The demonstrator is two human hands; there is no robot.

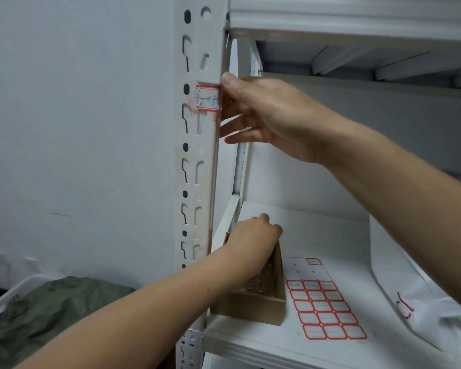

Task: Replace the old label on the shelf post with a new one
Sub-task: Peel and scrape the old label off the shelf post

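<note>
The old label, white with red bars and blue handwriting, is stuck on the white slotted shelf post, torn and smeared at its edges. My right hand reaches in from the right. Its thumb tip touches the post's corner just above the label, and its fingers lie fairly straight against the post's side next to the label. My left hand is lower, on the cardboard box, with fingers curled over its far rim. A sheet of new red-bordered labels lies flat on the shelf board right of the box.
The box holds small paper scraps. A white plastic bag with red writing lies at the shelf's right. An upper shelf hangs overhead. A green cloth sits in a white bin left of the post, by the wall.
</note>
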